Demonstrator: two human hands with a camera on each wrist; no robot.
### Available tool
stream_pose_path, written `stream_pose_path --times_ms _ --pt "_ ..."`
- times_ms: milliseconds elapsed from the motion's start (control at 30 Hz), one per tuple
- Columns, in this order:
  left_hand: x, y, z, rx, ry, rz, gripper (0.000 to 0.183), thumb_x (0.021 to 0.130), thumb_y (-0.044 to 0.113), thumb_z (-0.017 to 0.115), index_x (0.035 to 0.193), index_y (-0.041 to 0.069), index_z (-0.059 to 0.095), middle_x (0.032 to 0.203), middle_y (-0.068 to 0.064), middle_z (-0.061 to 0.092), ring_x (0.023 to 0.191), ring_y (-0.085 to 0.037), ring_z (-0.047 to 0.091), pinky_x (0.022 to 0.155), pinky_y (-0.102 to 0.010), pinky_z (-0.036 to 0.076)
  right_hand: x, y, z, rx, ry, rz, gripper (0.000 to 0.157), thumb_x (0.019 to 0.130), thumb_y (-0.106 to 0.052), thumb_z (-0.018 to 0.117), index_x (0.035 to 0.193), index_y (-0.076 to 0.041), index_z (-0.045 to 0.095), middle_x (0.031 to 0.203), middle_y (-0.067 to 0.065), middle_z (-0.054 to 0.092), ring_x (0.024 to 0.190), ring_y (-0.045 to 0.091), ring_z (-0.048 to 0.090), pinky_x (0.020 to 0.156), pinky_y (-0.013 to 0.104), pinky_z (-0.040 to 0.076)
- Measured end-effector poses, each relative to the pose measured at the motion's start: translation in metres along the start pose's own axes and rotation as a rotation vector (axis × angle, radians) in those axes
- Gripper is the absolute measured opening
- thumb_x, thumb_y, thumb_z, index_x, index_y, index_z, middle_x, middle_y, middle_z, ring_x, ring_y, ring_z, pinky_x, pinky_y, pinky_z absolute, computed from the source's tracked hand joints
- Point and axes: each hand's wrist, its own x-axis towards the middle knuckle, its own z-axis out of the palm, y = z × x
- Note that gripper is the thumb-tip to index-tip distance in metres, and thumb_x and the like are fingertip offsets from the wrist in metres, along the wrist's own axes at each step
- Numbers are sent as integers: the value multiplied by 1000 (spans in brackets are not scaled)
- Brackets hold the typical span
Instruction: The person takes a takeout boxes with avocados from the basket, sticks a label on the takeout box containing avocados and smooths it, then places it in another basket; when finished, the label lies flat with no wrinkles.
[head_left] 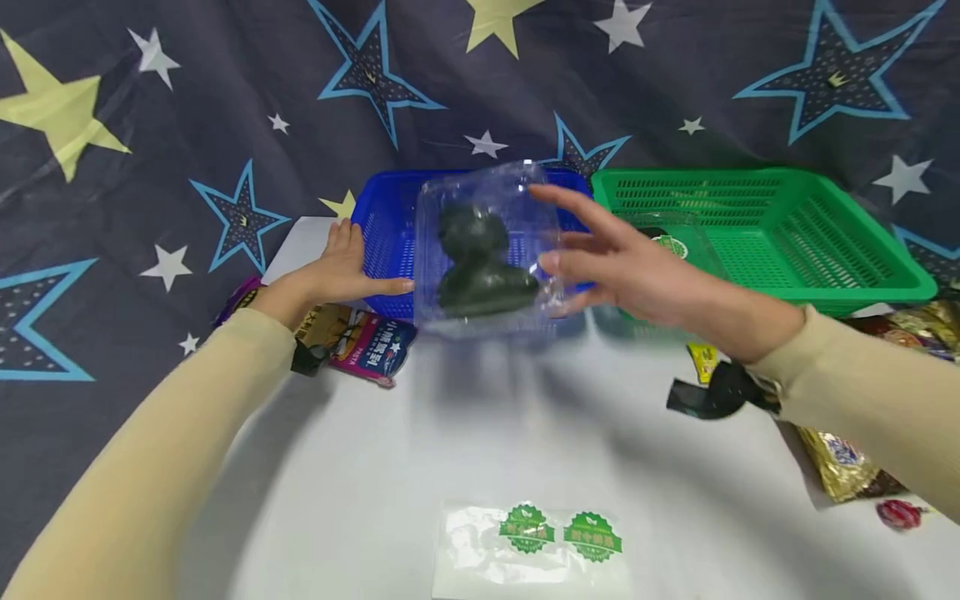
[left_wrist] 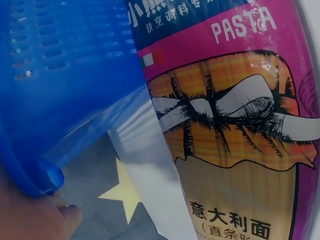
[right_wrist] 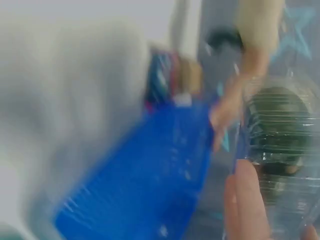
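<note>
My right hand (head_left: 630,262) grips a clear plastic clamshell box (head_left: 491,250) by its right edge and holds it raised in front of the blue basket (head_left: 386,208). Inside the box lie dark green fruits (head_left: 483,287) that look like avocados. In the right wrist view, fingers (right_wrist: 250,200) press on the box wall beside a fruit. My left hand (head_left: 326,271) rests at the left end of the blue basket, fingers straight and thumb stretched along its front. In the left wrist view, a fingertip (left_wrist: 72,215) shows right at the basket's rim (left_wrist: 32,187).
A green basket (head_left: 840,283) stands at the right, with another clear box (head_left: 686,221) bearing a green sticker. Pasta bags (head_left: 375,346) lie below my left wrist. Two green round stickers (head_left: 592,536) on a sheet lie in front. Gold snack bags (head_left: 843,467) sit at the right.
</note>
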Motion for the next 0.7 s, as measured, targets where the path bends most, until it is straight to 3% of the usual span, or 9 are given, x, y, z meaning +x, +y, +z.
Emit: stream_pose_path --times_ms 133,300,500,700 --pt "-1 0 0 -7 3 -3 132 74 79 51 145 -6 -20 151 -23 -29 137 -37 -31 111 -58 -7 -39 27 19 -99 -49 -10 70 96 -17 57 151 -36 19 155 15 21 118 38 53 80 44 55" --pt "-2 0 0 -11 28 -1 131 75 77 53 145 -7 -20 151 -25 -26 137 -37 -30 111 -58 -5 -71 67 34 -58 -64 38 71 94 -14 58 152 -32 20 155 19 15 121 44 49 75 43 55" --pt "-2 1 0 -11 35 -9 132 74 77 54 145 -7 -19 152 -26 -24 138 -38 -28 112 -58 -4 -76 104 36 -42 -8 76 72 95 -14 58 152 -30 18 153 25 20 113 38 56 68 37 53" --pt "-1 3 0 -23 18 -20 132 74 77 54 145 -5 -20 152 -24 -27 137 -37 -30 111 -59 -4 -65 121 35 -13 49 98 74 93 -19 62 151 -35 19 156 20 12 126 47 43 73 41 53"
